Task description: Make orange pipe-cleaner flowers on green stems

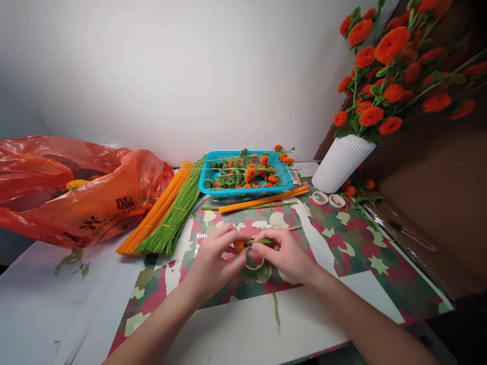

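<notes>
Over the camouflage-patterned mat (236,294), my left hand (217,256) pinches a small orange pipe-cleaner flower (239,246) between thumb and fingers. My right hand (284,252) closes its fingertips on the green stem (264,241) at the flower's base. The two hands nearly meet, and the fingers cover much of the piece. A white tape roll (255,264) shows just below the fingertips, partly hidden. Closer to me lies a loose green strip (276,312).
Bundles of orange (160,205) and green pipe cleaners (177,208) lie left, beside a red plastic bag (95,203). Behind the hands stands a blue basket (247,192) of small flowers. Two tape rolls (337,201), a white vase (338,162) and scissors (413,235) are right.
</notes>
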Demonstrator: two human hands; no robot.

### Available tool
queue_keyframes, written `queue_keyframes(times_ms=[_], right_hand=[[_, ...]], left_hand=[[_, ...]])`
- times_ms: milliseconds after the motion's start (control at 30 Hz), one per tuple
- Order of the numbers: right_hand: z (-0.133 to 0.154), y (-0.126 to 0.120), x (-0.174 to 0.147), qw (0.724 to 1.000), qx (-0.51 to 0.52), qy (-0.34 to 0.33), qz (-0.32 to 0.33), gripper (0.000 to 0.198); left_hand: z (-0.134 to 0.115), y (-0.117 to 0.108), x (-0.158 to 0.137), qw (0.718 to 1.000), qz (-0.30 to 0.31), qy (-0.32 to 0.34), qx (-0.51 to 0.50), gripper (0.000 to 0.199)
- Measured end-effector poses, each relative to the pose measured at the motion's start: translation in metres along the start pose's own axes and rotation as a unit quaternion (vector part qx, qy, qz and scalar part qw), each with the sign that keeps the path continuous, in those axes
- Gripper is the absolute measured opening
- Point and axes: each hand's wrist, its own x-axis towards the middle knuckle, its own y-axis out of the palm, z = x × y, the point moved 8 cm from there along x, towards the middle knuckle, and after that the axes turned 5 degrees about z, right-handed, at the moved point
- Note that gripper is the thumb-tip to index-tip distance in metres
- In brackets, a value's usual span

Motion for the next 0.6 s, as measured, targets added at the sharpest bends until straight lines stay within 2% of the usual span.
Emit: queue_keyframes(times_ms=[33,100,133,167,200,267,367,433,500,600], right_hand=[[0.015,-0.005,-0.003,0.990,-0.114,-0.077,-0.041,0.012],[0.037,-0.003,-0.012,0.928,-0.299,-0.203,-0.084,0.006],[0.041,0.002,-0.015,0.899,-0.356,-0.241,-0.084,0.008],[0.042,0.006,-0.017,0.881,-0.387,-0.261,-0.079,0.011],[0.041,0.009,-0.017,0.876,-0.395,-0.267,-0.077,0.013],[0.037,0.007,-0.014,0.900,-0.353,-0.242,-0.081,0.014],[0.018,-0.001,-0.006,0.968,-0.205,-0.114,-0.090,0.014],[0.002,-0.002,-0.003,0.992,-0.097,-0.006,-0.077,0.014],[-0.009,0.000,-0.002,0.996,-0.010,0.068,-0.051,0.016],[-0.019,0.008,-0.002,0.985,0.111,0.135,0.012,0.021]], left_hand=[[0.008,0.002,0.001,0.997,0.013,-0.053,-0.049,0.014],[0.022,0.011,0.000,0.976,0.047,-0.147,-0.151,0.011],[0.027,0.016,-0.002,0.960,0.063,-0.187,-0.198,0.011],[0.031,0.022,-0.004,0.943,0.079,-0.220,-0.236,0.013],[0.034,0.026,-0.006,0.929,0.091,-0.245,-0.262,0.014],[0.033,0.027,-0.007,0.928,0.094,-0.252,-0.259,0.015],[0.021,0.016,-0.002,0.974,0.063,-0.162,-0.148,0.011],[0.009,0.010,0.000,0.995,0.040,-0.074,-0.053,0.013],[-0.002,0.008,-0.001,0.999,0.021,0.016,0.036,0.017],[-0.017,0.010,-0.008,0.979,-0.001,0.140,0.151,0.024]])
